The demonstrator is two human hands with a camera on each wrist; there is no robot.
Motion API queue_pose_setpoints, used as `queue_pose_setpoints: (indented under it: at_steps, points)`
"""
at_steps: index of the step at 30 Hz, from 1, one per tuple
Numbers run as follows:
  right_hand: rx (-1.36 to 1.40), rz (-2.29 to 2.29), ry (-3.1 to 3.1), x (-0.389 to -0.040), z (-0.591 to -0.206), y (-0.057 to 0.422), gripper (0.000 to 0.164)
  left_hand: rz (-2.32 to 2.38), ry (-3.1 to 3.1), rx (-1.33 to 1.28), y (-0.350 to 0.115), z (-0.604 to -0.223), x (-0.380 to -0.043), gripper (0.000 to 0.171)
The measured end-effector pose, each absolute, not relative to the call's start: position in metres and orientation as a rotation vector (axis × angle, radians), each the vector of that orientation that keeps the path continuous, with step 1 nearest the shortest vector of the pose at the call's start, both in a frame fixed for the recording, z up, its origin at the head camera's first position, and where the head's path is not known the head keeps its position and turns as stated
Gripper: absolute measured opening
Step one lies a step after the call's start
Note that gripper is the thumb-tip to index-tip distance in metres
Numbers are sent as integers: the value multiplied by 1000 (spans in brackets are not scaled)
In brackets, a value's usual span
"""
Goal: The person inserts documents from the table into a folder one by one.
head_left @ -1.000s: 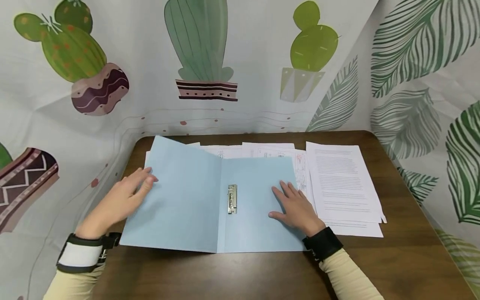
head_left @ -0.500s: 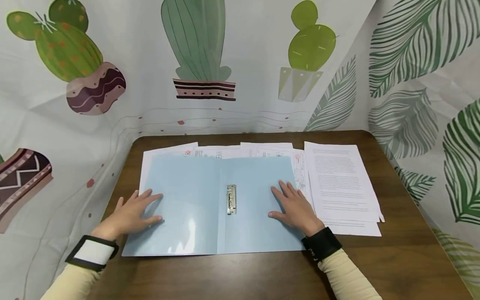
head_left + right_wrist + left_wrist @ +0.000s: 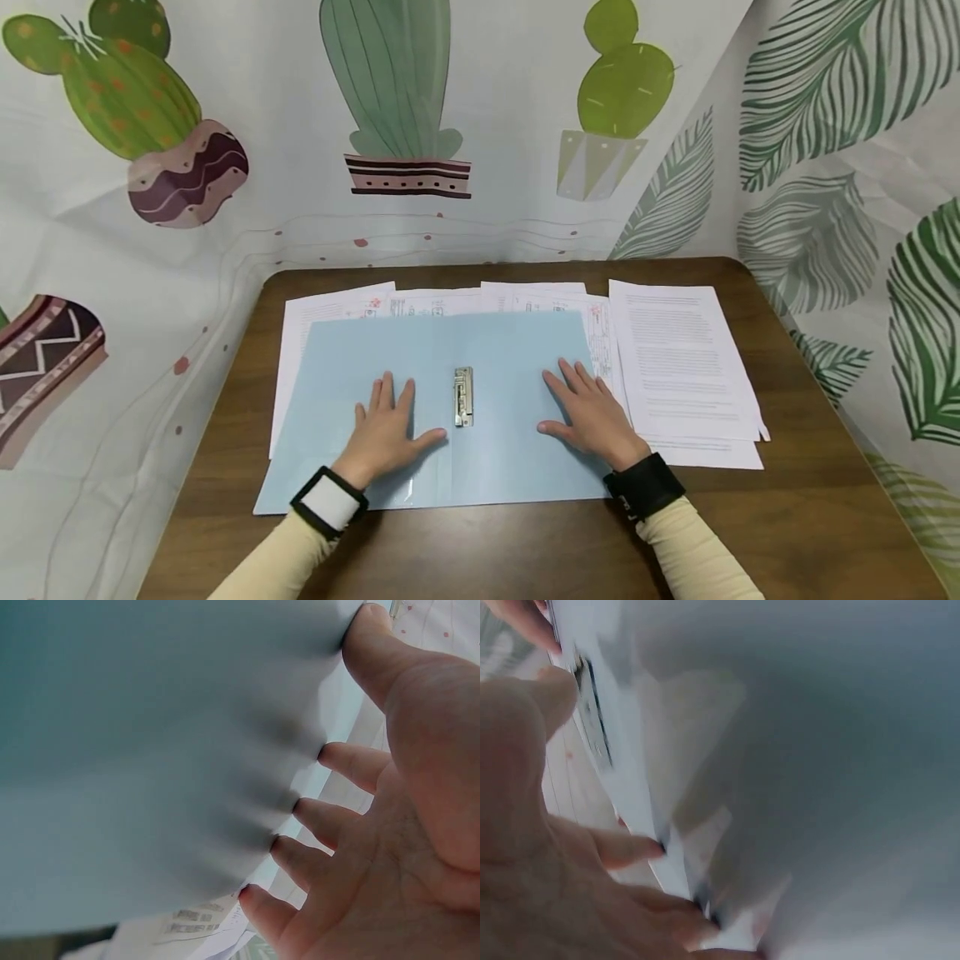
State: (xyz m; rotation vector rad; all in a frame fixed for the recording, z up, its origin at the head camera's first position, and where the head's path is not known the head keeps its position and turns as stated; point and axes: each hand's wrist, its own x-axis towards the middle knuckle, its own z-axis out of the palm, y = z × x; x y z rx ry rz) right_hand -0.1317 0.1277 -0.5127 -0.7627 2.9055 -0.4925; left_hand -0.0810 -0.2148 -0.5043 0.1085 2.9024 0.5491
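A light blue folder (image 3: pixel 517 350) lies spread flat on the table, with a metal clip (image 3: pixel 463 397) fixed just right of its fold. My left hand (image 3: pixel 382 437) is on the left cover near the fold, fingers spread and straight, thumb pointing toward the clip. On the right cover rests my right hand (image 3: pixel 592 412), its fingers spread too. In the right wrist view the fingertips of the right hand (image 3: pixel 322 817) press on the blue surface. The left wrist view shows the left hand (image 3: pixel 562 847) with fingertips at the glossy cover and the clip (image 3: pixel 592 705) beyond the thumb.
Several printed sheets (image 3: pixel 337 306) stick out from under the folder along its far and left edges. A stack of printed pages (image 3: pixel 682 358) lies to its right. The brown table (image 3: pixel 480 550) meets a patterned cloth (image 3: pixel 517 225) at the back.
The left cover has come down from raised to flat. My left hand has left its outer edge and moved right across it to near the fold. The right hand has stayed in place.
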Motion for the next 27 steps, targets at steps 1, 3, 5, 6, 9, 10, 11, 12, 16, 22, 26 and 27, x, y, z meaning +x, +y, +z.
queue_pose_setpoints:
  at_steps: [1, 3, 5, 6, 9, 10, 11, 12, 16, 22, 26, 27]
  points:
    - [-766, -487, 2909, -132, -513, 127, 86, 558, 2909, 100, -208, -506, -81, 105]
    - [-767, -486, 2912, -132, -513, 127, 86, 569, 2920, 105, -198, -508, -82, 109]
    - [-760, -487, 2910, -132, -514, 126, 86, 568, 2921, 118, -190, -510, -81, 111]
    - [-762, -486, 2912, -132, -514, 125, 85, 566, 2921, 121, -187, -511, -81, 112]
    - [-765, -489, 2911, -132, -514, 123, 85, 543, 2919, 119, -182, -514, -78, 115]
    - [-769, -488, 2912, -131, -514, 123, 84, 542, 2924, 118, -181, -514, -78, 116]
    - [-770, -486, 2910, -131, -514, 122, 85, 537, 2928, 115, -181, -515, -78, 116]
    - [-771, -483, 2910, -131, -514, 122, 85, 540, 2933, 113, -180, -515, -77, 117]
    - [-759, -481, 2913, -133, -514, 123, 86, 559, 2954, 133, -181, -518, -79, 116]
    - [-764, -490, 2924, -134, -513, 124, 85, 567, 2980, 156, -181, -521, -82, 115]
    - [-754, -501, 2917, -133, -512, 124, 85, 571, 2992, 167, -180, -521, -81, 114]
    - [-753, -499, 2917, -133, -513, 124, 85, 568, 2992, 169, -180, -521, -81, 114]
